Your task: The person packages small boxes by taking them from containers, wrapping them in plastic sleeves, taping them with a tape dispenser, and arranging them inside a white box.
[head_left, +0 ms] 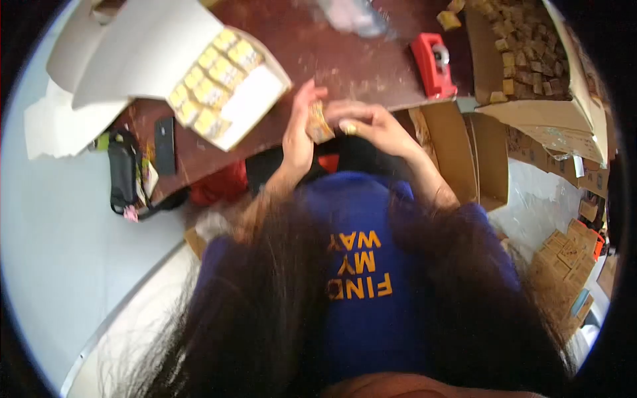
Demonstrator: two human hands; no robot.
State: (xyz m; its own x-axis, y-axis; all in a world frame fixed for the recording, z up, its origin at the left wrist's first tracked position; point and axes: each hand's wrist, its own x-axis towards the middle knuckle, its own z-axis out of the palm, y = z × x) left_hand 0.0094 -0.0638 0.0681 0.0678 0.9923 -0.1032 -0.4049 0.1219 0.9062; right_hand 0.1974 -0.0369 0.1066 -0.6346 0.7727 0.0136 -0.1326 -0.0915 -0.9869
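Note:
My left hand (302, 126), near the table's front edge, has its fingers closed along the side of a small yellow-brown packet (320, 123). Just to the right, my right hand (378, 127) is held with bent fingers, its fingertips close to the packet; a small pale yellow spot shows by its thumb, too small to name. Whether the right hand grips anything is unclear. Left of my hands lies an open white box (255, 99) with rows of small yellow packets (213, 78) and a bare white part inside.
A red tape dispenser (434, 65) stands on the dark red table (371, 73). At the right is a cardboard box (551, 116) of small brown-yellow pieces. A black phone (164, 146) and black pouch (123, 169) lie left. Open cardboard (458, 142) is beside my right forearm.

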